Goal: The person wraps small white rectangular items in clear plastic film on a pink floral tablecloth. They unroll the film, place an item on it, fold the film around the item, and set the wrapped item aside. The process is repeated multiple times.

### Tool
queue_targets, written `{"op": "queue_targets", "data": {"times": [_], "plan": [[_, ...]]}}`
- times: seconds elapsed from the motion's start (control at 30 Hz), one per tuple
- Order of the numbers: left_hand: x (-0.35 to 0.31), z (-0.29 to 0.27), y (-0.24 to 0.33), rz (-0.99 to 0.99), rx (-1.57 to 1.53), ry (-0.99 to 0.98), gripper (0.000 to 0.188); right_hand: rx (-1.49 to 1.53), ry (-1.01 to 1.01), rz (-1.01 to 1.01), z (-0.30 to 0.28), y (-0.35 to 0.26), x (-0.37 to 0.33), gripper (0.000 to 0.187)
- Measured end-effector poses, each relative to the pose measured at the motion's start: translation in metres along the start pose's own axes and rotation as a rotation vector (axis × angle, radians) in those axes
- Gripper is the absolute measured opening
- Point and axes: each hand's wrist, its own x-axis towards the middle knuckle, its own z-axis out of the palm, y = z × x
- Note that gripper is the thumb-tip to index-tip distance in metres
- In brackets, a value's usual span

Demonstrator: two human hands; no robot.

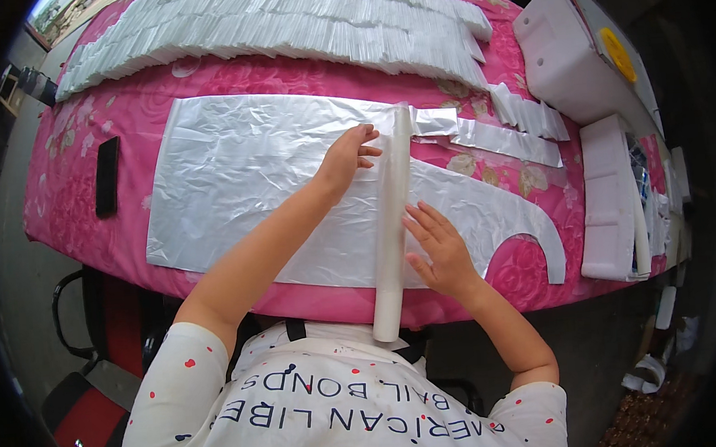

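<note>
A thin whitish plastic sheet (239,178), shaped like an apron with a curved cut-out at its right end, lies spread on the table in front of me. Across it, toward my body, runs a pale translucent roll (393,229), its near end past the table edge. My left hand (349,163) hovers over the sheet just left of the roll, fingers apart and holding nothing. On the roll's right side, my right hand (443,249) has its fingers stretched out, fingertips close to or touching it; contact is hard to tell. Narrow strap-like film pieces (506,141) extend right from the roll's far end.
Rows of folded clear plastic packets (278,30) cover the table's far side. A black phone (107,177) lies at the left on the pink flowered cloth (65,186). White foam boxes (605,198) stand along the right edge. Red-and-black chairs (89,421) are at lower left.
</note>
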Motion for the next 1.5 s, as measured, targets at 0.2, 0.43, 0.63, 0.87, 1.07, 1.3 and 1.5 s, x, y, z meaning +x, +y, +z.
{"op": "queue_targets", "data": {"times": [0.2,0.43,0.63,0.87,1.07,1.3,1.5], "plan": [[0.014,-0.002,0.005,-0.306,-0.054,0.012,0.048,-0.119,-0.185,-0.109,0.008,0.011,0.006,0.057],[-0.048,-0.082,0.051,0.056,0.262,0.117,0.037,-0.082,-0.265,-0.257,0.069,-0.056,0.081,0.056],[-0.153,-0.170,0.080,0.135,0.330,0.370,0.034,0.806,-0.295,-0.644,0.089,-0.157,0.143,0.041],[-0.271,-0.194,0.040,0.113,0.362,0.588,0.029,0.117,-0.169,-0.576,0.128,-0.098,0.182,0.046],[-0.286,-0.159,0.025,0.187,1.375,0.708,0.060,0.039,-0.230,-0.615,0.197,-0.151,0.242,0.053],[-0.287,-0.176,0.020,0.040,1.160,0.723,0.067,0.329,0.236,0.143,0.247,-0.201,0.244,0.092],[-0.274,-0.137,0.028,0.013,-0.640,-0.106,0.077,2.066,-0.020,0.486,0.151,-0.173,0.239,0.064]]}}
